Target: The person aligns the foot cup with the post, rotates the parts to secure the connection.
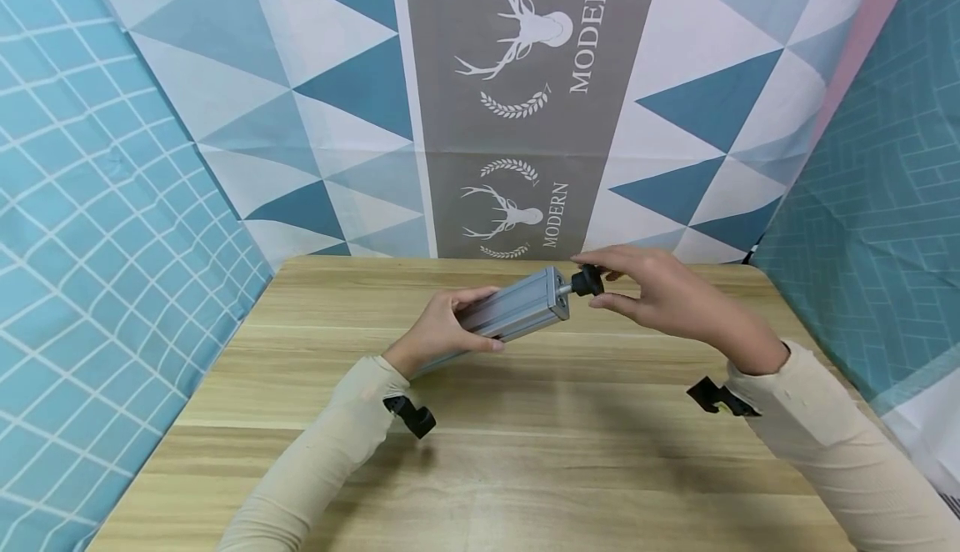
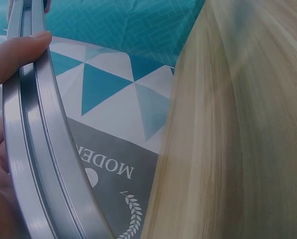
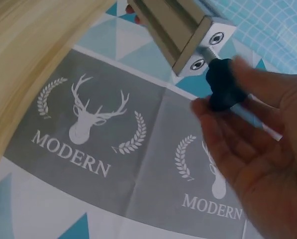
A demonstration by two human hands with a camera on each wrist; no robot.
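Note:
My left hand grips a silver grooved aluminium profile, thumb on one side and fingers round the other. The profile slants up to the right above the table, and its long groove shows in the left wrist view. A square end plate with screws closes its right end. From that plate sticks a short threaded stem bearing a black knob. My right hand pinches the knob between thumb and fingers; in the right wrist view they partly cover it.
Below the hands lies a light wood-grain table. A patterned cloth with deer heads hangs behind its far edge. Blue tiled-pattern sheets stand along the left and right. Each sleeve carries a small black mount.

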